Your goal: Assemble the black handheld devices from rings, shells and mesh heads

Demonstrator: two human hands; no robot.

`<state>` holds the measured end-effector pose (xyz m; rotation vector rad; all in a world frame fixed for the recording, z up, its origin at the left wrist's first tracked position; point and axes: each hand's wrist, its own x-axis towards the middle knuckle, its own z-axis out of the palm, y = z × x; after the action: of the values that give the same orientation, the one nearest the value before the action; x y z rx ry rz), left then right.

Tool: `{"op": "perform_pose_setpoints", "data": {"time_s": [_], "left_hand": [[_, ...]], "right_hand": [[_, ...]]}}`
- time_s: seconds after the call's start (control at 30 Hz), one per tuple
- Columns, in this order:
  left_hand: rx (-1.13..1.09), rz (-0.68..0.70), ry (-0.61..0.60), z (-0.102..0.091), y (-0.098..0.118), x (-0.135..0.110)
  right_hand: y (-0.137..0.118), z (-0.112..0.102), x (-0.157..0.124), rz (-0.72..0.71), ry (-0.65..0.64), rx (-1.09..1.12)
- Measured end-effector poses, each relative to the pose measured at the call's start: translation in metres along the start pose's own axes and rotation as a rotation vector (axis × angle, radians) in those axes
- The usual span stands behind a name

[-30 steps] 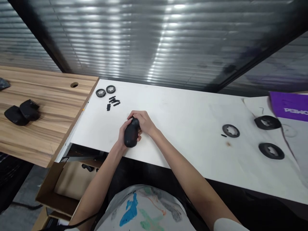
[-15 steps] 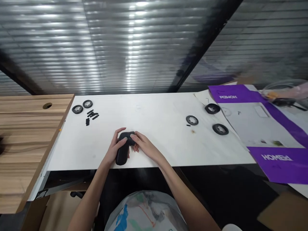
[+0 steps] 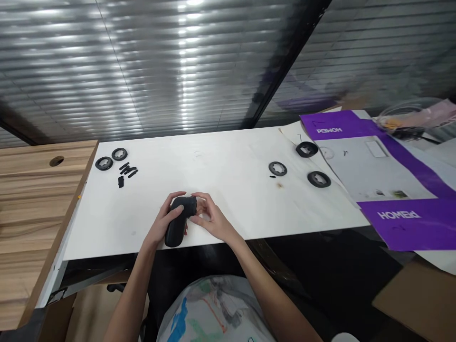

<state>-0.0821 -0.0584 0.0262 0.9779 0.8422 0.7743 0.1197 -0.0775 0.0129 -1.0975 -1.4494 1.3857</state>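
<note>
A black handheld device [image 3: 177,224] with a rounded body lies near the front edge of the white table [image 3: 221,185]. My left hand [image 3: 162,222] wraps around its left side and grips it. My right hand [image 3: 210,218] pinches the device's top end with thumb and fingertips. Both hands meet over the device, a little left of the table's middle.
Two black rings [image 3: 111,159] and several small black parts [image 3: 126,172] lie at the table's back left. Three more black rings [image 3: 299,165] sit at the right. A purple and white printed sheet [image 3: 392,180] lies further right. A wooden desk [image 3: 32,199] adjoins on the left.
The view has swung right and slightly down. My hands have stayed on the black device, turning it so its top end faces my right fingers.
</note>
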Motion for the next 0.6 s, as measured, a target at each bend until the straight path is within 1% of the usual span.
{"op": "perform_pose_setpoints", "data": {"time_s": [0.13,0.23,0.43,0.5,0.6], "left_hand": [[-0.005,-0.003,0.009,0.002,0.002,-0.001],[0.021,0.003,0.01,0.001,0.002,0.0],[0.141,0.084,0.041,0.0,-0.003,0.001],[0.164,0.097,0.05,-0.001,-0.006,0.001],[0.178,0.113,0.066,-0.005,-0.014,0.004]], "right_hand": [[0.003,0.002,-0.001,-0.034,0.022,-0.02],[0.0,0.003,-0.002,-0.006,0.024,-0.03],[-0.007,0.0,-0.001,0.049,0.026,-0.042],[-0.005,-0.001,0.001,0.052,0.008,-0.03],[0.007,-0.002,0.005,0.046,0.011,-0.005]]}}
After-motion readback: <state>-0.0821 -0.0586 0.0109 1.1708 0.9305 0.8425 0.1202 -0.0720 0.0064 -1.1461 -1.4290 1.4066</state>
